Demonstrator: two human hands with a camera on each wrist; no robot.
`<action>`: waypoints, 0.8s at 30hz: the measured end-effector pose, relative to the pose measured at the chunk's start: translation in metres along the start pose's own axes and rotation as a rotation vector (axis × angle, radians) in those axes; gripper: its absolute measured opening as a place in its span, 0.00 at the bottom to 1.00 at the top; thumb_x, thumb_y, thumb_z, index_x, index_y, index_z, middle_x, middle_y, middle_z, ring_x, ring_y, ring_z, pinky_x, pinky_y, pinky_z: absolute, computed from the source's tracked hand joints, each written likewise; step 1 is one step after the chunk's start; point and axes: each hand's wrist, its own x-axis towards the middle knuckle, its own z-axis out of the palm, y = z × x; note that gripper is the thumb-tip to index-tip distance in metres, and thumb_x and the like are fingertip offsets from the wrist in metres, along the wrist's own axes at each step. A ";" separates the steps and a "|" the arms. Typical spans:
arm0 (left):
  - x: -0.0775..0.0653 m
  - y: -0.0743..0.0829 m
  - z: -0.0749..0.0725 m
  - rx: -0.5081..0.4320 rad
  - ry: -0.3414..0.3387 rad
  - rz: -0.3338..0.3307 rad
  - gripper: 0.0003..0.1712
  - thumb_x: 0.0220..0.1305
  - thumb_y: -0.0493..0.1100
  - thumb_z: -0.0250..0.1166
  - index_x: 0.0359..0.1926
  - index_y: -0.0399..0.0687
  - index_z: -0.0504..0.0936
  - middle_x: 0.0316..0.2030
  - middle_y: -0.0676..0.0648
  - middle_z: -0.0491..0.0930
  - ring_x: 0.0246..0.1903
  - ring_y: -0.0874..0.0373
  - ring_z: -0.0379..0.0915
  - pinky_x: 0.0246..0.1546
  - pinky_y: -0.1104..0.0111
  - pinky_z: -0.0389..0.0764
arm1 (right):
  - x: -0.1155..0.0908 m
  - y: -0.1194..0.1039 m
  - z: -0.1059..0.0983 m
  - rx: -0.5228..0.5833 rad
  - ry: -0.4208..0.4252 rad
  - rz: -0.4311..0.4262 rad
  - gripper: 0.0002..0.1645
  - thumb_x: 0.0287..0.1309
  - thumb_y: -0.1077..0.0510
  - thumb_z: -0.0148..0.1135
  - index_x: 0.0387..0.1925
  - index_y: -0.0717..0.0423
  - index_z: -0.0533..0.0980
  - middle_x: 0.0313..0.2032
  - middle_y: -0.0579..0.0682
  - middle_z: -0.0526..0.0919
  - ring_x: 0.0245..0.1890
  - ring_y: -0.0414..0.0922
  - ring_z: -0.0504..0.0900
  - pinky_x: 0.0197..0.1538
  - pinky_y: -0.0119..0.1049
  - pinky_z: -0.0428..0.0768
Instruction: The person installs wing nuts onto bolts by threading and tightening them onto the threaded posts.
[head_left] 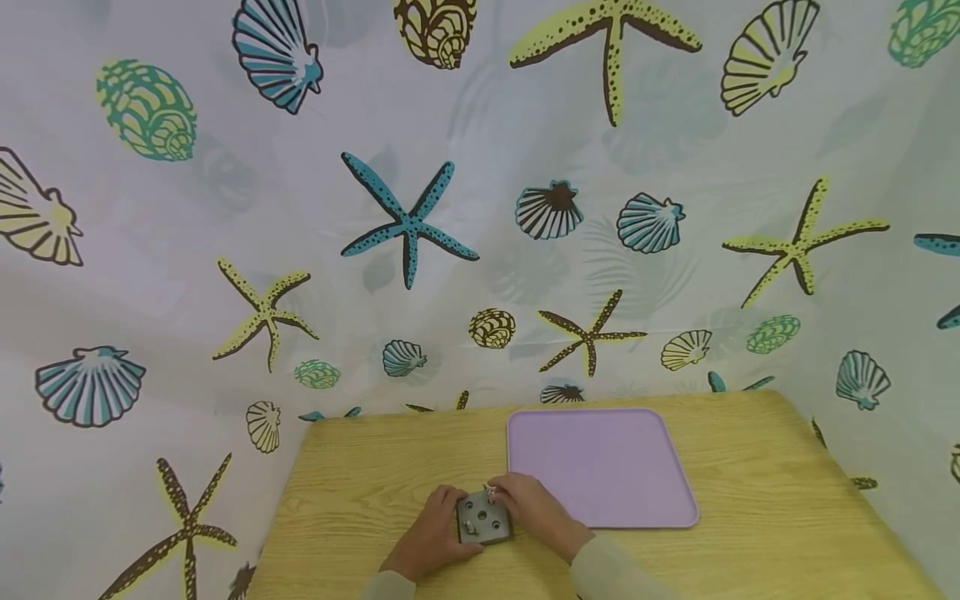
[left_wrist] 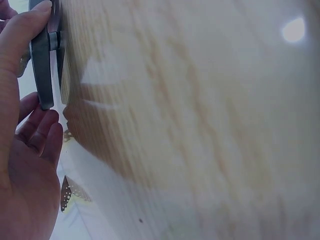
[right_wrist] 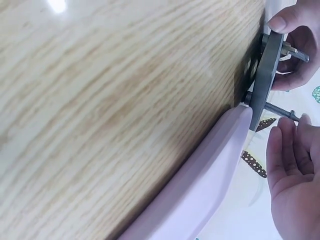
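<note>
A grey square metal plate (head_left: 482, 517) with several round holes sits on the table, raised a little on bolt heads. My left hand (head_left: 435, 533) grips it, with the thumb at the near edge and fingers at the far left corner. One bolt (right_wrist: 301, 55) stands up through the plate near the left hand, with a nut seated low on it. A second bolt (right_wrist: 276, 110) rises at the far right corner. At its tip, my right hand (head_left: 536, 508) pinches a small metal nut (right_wrist: 294, 116) between thumb and fingers; the fingertips partly hide it.
A purple tray (head_left: 600, 467) lies on the wooden table (head_left: 765, 483), close to the plate's right side and beneath the right forearm. Behind and around the table hangs a white curtain (head_left: 480, 275) printed with shells and starfish.
</note>
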 end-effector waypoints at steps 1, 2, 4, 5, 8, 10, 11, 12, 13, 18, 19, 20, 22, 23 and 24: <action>0.000 0.001 0.000 -0.003 0.002 -0.002 0.49 0.44 0.73 0.64 0.59 0.46 0.65 0.52 0.50 0.63 0.50 0.60 0.63 0.53 0.59 0.70 | 0.000 0.001 0.000 -0.001 0.006 -0.010 0.14 0.61 0.58 0.57 0.47 0.59 0.77 0.42 0.49 0.82 0.43 0.42 0.79 0.46 0.34 0.77; 0.001 0.001 0.000 -0.006 0.003 -0.005 0.49 0.44 0.72 0.64 0.60 0.46 0.65 0.52 0.50 0.63 0.50 0.60 0.63 0.53 0.59 0.70 | 0.001 0.003 0.000 -0.002 0.013 -0.019 0.14 0.61 0.58 0.57 0.46 0.59 0.78 0.42 0.49 0.82 0.43 0.42 0.79 0.46 0.34 0.77; 0.001 0.002 0.000 -0.008 0.008 -0.009 0.49 0.44 0.72 0.65 0.60 0.46 0.65 0.52 0.51 0.62 0.50 0.61 0.62 0.53 0.59 0.70 | 0.002 0.005 -0.001 0.009 0.026 -0.030 0.14 0.60 0.59 0.58 0.46 0.60 0.78 0.41 0.48 0.82 0.42 0.40 0.79 0.45 0.33 0.77; 0.002 0.002 0.000 -0.006 0.011 -0.010 0.49 0.44 0.72 0.65 0.60 0.46 0.65 0.52 0.51 0.62 0.50 0.61 0.62 0.53 0.59 0.70 | 0.002 0.006 -0.002 0.016 0.030 -0.032 0.14 0.60 0.59 0.59 0.47 0.60 0.77 0.40 0.48 0.82 0.40 0.40 0.79 0.45 0.32 0.77; 0.003 0.003 0.000 -0.003 0.010 -0.019 0.49 0.44 0.72 0.65 0.60 0.46 0.65 0.53 0.51 0.62 0.50 0.61 0.62 0.54 0.60 0.69 | 0.005 0.008 -0.004 0.050 0.030 -0.021 0.17 0.57 0.57 0.61 0.47 0.60 0.77 0.37 0.46 0.80 0.37 0.37 0.78 0.43 0.31 0.77; 0.003 0.005 -0.001 -0.011 0.009 -0.023 0.49 0.44 0.71 0.65 0.60 0.46 0.65 0.53 0.50 0.62 0.50 0.61 0.62 0.54 0.60 0.69 | 0.007 0.008 -0.005 0.067 0.013 -0.005 0.18 0.56 0.56 0.62 0.48 0.59 0.76 0.37 0.45 0.79 0.37 0.36 0.76 0.42 0.31 0.77; 0.003 0.005 -0.001 -0.015 0.007 -0.025 0.49 0.44 0.71 0.65 0.60 0.46 0.65 0.53 0.50 0.62 0.50 0.61 0.63 0.54 0.60 0.69 | 0.008 0.008 -0.005 0.074 0.004 0.002 0.19 0.56 0.55 0.62 0.48 0.60 0.76 0.37 0.45 0.78 0.37 0.37 0.76 0.42 0.31 0.77; 0.002 0.006 -0.001 -0.019 0.004 -0.026 0.49 0.44 0.71 0.65 0.60 0.46 0.65 0.53 0.50 0.62 0.50 0.61 0.63 0.53 0.60 0.70 | 0.009 0.009 -0.004 0.081 -0.006 0.011 0.19 0.56 0.55 0.62 0.48 0.59 0.76 0.37 0.45 0.78 0.37 0.37 0.76 0.42 0.31 0.77; 0.002 0.006 -0.002 -0.023 0.003 -0.027 0.49 0.45 0.71 0.65 0.60 0.46 0.65 0.53 0.50 0.62 0.50 0.61 0.63 0.53 0.60 0.70 | 0.011 0.009 -0.004 0.081 -0.017 0.017 0.19 0.56 0.54 0.62 0.48 0.59 0.76 0.38 0.45 0.77 0.38 0.37 0.76 0.42 0.31 0.76; 0.003 0.007 -0.003 -0.014 0.004 -0.026 0.48 0.45 0.71 0.64 0.60 0.46 0.65 0.53 0.50 0.62 0.49 0.62 0.63 0.53 0.60 0.70 | 0.014 0.008 -0.001 0.062 -0.029 0.019 0.18 0.58 0.52 0.61 0.47 0.58 0.77 0.37 0.44 0.76 0.38 0.36 0.75 0.42 0.30 0.76; 0.003 0.007 -0.003 -0.012 0.005 -0.028 0.48 0.45 0.72 0.64 0.60 0.47 0.65 0.53 0.50 0.62 0.48 0.62 0.63 0.52 0.60 0.70 | 0.015 0.008 -0.001 0.056 -0.024 0.018 0.18 0.58 0.52 0.61 0.46 0.58 0.77 0.37 0.43 0.76 0.37 0.36 0.74 0.42 0.30 0.76; 0.004 0.007 -0.003 -0.009 0.004 -0.030 0.48 0.45 0.72 0.64 0.60 0.47 0.65 0.53 0.50 0.62 0.48 0.62 0.63 0.52 0.60 0.70 | 0.015 0.007 -0.001 0.052 -0.019 0.021 0.17 0.58 0.52 0.61 0.45 0.58 0.77 0.36 0.43 0.76 0.37 0.36 0.74 0.41 0.30 0.76; 0.004 0.007 -0.002 -0.010 0.002 -0.034 0.48 0.44 0.72 0.64 0.60 0.48 0.65 0.53 0.51 0.62 0.48 0.63 0.62 0.52 0.61 0.70 | 0.015 0.007 -0.001 0.051 -0.010 0.025 0.16 0.57 0.52 0.62 0.43 0.58 0.78 0.35 0.43 0.76 0.35 0.35 0.73 0.40 0.30 0.76; 0.004 0.006 -0.002 -0.012 0.001 -0.037 0.48 0.44 0.72 0.64 0.60 0.48 0.65 0.53 0.51 0.62 0.47 0.63 0.62 0.52 0.61 0.70 | 0.015 0.007 -0.001 0.051 -0.006 0.031 0.16 0.57 0.52 0.62 0.43 0.58 0.78 0.35 0.42 0.76 0.35 0.34 0.73 0.39 0.29 0.76; 0.004 0.006 -0.002 -0.014 0.001 -0.039 0.48 0.44 0.72 0.64 0.59 0.48 0.65 0.52 0.51 0.62 0.47 0.63 0.62 0.52 0.61 0.70 | 0.015 0.006 -0.001 0.052 -0.001 0.037 0.15 0.56 0.52 0.62 0.42 0.57 0.78 0.34 0.42 0.75 0.34 0.34 0.73 0.38 0.29 0.76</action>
